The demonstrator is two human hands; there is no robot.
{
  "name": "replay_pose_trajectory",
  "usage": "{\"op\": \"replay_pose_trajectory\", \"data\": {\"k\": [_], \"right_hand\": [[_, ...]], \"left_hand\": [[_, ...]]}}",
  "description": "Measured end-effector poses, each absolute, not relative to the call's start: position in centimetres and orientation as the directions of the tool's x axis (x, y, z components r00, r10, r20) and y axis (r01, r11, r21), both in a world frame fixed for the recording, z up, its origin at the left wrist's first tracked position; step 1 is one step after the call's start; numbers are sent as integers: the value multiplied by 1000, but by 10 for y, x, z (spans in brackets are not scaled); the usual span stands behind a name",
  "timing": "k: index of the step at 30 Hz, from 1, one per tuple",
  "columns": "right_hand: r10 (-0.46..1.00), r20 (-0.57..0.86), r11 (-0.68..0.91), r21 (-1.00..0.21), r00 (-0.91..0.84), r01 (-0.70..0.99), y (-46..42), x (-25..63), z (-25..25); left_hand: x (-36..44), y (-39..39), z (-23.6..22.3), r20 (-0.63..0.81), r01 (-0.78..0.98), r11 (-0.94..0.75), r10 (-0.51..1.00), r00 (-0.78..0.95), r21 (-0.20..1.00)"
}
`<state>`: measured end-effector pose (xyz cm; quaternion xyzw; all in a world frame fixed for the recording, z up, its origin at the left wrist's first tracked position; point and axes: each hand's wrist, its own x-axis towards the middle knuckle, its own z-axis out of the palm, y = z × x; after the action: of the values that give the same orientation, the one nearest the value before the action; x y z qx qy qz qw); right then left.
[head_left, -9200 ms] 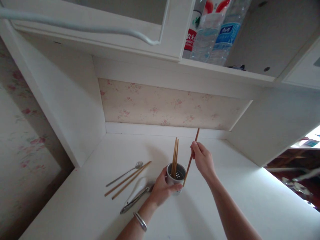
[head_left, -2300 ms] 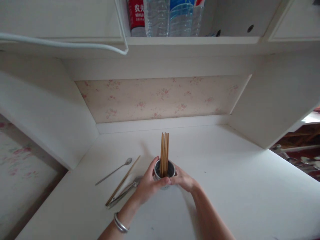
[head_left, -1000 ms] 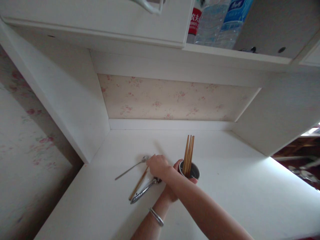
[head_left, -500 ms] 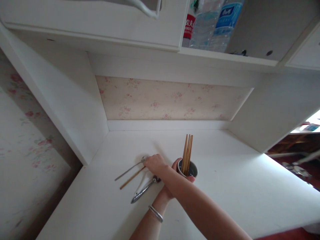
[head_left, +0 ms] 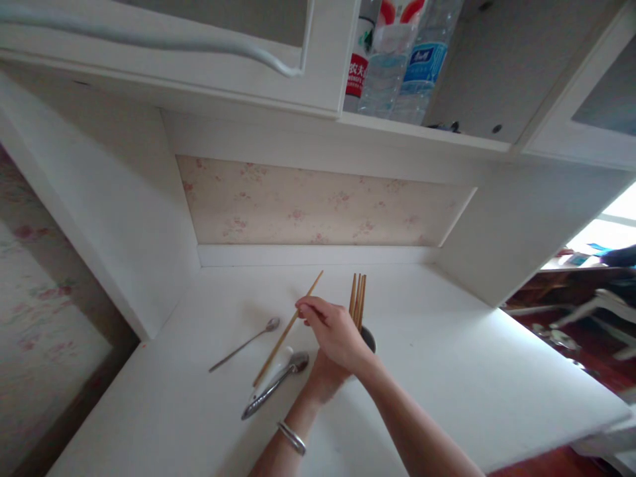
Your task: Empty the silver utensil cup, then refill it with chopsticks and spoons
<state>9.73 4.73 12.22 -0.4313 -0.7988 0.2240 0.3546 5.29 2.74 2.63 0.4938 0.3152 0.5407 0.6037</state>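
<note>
My right hand (head_left: 332, 326) crosses over my left and pinches a wooden chopstick (head_left: 278, 344), held slanting above the counter. My left hand (head_left: 328, 376), with a silver bangle at its wrist, is at a dark cup (head_left: 369, 339); its fingers are mostly hidden behind my right hand. Several chopsticks (head_left: 358, 298) stand upright in the cup. Left of my hands lie a thin long-handled metal spoon (head_left: 244, 344), a white spoon (head_left: 284, 361) partly covered, and a larger metal spoon (head_left: 278, 385) close beside it.
The white counter (head_left: 437, 371) has a panel (head_left: 99, 218) on its left and another on its right. Overhead hangs a cabinet with a long handle (head_left: 199, 45) and plastic bottles (head_left: 392, 73) on its open shelf. A white chair (head_left: 596, 318) stands beyond the right edge.
My right hand has lifted the chopstick from among the spoons and brought it rightward, towards the cup. The thin spoon now lies uncovered. The camera view has shifted slightly.
</note>
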Motion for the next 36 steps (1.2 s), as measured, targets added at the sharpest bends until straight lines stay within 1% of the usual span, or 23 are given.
{"op": "replay_pose_trajectory", "data": {"k": [1,2,3,5,7,10,12,16,21,24,27,33,36], "right_hand": [[865,411,497,-773,-287,394,45,107,126],[881,430,471,-833,-197,290,43,117,129],[890,444,456,-863,-104,217,42,128,133],[872,484,471,-871,73,141,42,150,140],[817,529,520,-848,228,102,46,171,145],[770,528,542,-838,359,69,53,196,140],[789,485,489,-868,377,91,57,208,129],[861,359,324,-933,359,156,61,217,101],[924,244,183,-958,294,222,60,214,80],[938,243,167,-942,248,291,59,211,74],[938,256,165,-923,234,348,60,209,69],[950,210,137,-945,231,297,59,207,63],[967,172,131,-968,185,213,53,207,60]], "left_hand": [[54,27,28,156,-364,-62,959,236,929],[55,27,29,157,-381,-50,954,256,923],[56,26,30,158,-400,-38,949,272,916],[57,25,31,157,-430,-23,947,279,903],[57,23,30,134,-447,4,952,277,895],[58,23,28,97,-466,53,952,292,883],[59,24,26,96,-472,57,951,295,880],[61,26,22,106,-495,54,952,288,867],[62,28,21,118,-464,24,954,274,886],[62,28,23,144,-445,-8,952,272,895],[62,29,24,138,-452,-1,953,270,892],[63,30,22,159,-473,-10,948,275,881],[64,30,21,158,-467,-17,951,265,884]]}}
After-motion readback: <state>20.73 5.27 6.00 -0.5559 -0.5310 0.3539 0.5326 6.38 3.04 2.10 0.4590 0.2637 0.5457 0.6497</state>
